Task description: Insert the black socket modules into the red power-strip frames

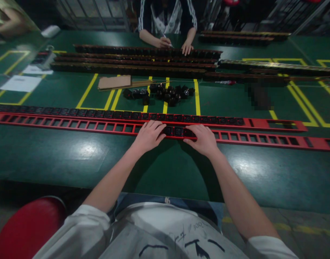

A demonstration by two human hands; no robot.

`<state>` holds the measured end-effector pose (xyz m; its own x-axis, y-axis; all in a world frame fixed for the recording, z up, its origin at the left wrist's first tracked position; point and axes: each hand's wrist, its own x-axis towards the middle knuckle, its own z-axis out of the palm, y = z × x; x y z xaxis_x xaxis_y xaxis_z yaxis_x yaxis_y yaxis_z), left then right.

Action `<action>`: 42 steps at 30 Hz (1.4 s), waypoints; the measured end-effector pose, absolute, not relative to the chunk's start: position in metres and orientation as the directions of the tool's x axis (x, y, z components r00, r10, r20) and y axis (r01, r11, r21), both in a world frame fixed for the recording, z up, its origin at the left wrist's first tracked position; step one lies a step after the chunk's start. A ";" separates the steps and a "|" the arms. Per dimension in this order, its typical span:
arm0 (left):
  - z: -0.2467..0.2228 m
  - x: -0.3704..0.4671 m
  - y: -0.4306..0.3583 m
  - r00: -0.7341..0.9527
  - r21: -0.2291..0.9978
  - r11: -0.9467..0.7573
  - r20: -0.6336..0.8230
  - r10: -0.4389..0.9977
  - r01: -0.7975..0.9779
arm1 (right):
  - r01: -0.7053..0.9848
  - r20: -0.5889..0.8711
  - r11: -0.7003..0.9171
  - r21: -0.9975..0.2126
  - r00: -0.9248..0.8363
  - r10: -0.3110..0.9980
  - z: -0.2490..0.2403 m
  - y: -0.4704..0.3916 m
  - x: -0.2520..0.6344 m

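A long red strip with square openings [264,139] lies across the green table. Near its middle, black sockets [178,131] sit in some openings, between my two hands. My left hand [151,136] rests on the strip with its fingers bent over the far edge and its thumb apart at the near edge. On the right, my right hand [203,139] grips the strip in a similar way, beside the sockets. Behind lies a second red strip [273,125] filled with black sockets. Loose black sockets [172,94] are piled beyond both strips.
Flat cardboard [115,82] lies left of the pile. Farther back are stacked dark strips [132,66], where a person [167,21] holds a pen. Papers [20,83] lie at the left. A red stool [31,228] stands at the lower left; another person's arm shows at the upper left.
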<state>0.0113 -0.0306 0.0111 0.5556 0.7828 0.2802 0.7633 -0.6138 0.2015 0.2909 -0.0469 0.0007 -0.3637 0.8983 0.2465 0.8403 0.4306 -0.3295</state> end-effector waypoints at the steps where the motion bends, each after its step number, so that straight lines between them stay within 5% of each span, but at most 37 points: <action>1: 0.011 0.007 -0.028 0.562 0.216 -0.615 0.262 0.784 0.758 | 0.840 0.245 0.431 -0.329 -0.364 0.898 0.001 -0.047 0.291; 15: 0.026 -0.009 0.005 0.664 0.367 -0.668 0.159 0.731 0.648 | 0.847 0.252 0.427 -0.317 -0.359 0.899 -0.002 -0.046 0.291; 22: 0.044 0.001 0.079 0.473 0.292 -0.591 0.387 0.792 0.752 | 0.841 0.275 0.439 -0.317 -0.361 0.891 -0.004 -0.046 0.291; 30: 0.015 0.007 0.171 0.488 0.181 -0.483 0.020 0.873 0.857 | 0.844 0.288 0.438 -0.308 -0.356 0.889 -0.002 -0.047 0.290; 42: 0.011 0.016 0.150 0.483 0.236 -0.502 0.140 0.865 0.832 | 0.835 0.294 0.442 -0.328 -0.354 0.888 -0.002 -0.047 0.291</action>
<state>0.0163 0.1499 0.0111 0.4825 0.8647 0.1397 0.8319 -0.5023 0.2359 0.2906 -0.0471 -0.0023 -0.3542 0.8877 0.2942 0.8351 0.4418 -0.3277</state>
